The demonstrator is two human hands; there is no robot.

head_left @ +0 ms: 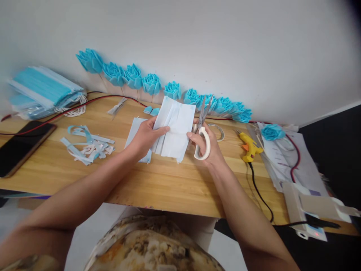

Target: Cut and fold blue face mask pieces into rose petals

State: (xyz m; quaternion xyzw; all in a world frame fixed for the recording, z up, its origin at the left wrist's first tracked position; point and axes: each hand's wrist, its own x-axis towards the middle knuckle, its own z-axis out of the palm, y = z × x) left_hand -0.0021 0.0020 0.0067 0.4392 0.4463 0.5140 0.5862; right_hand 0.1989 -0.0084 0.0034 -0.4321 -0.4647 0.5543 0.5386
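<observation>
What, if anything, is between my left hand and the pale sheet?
Nothing visible. The left hand holds the pale sheet directly, thumb pressed on it; the scissors in the right hand are off to its right.

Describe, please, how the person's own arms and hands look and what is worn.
The left hand and right hand are bare: no gloves, and no ring or watch shows. Both forearms are uncovered. The garment has a mottled print of cream, brown and orange-yellow; a patch of similar cloth at lower left may be a sleeve.
</observation>
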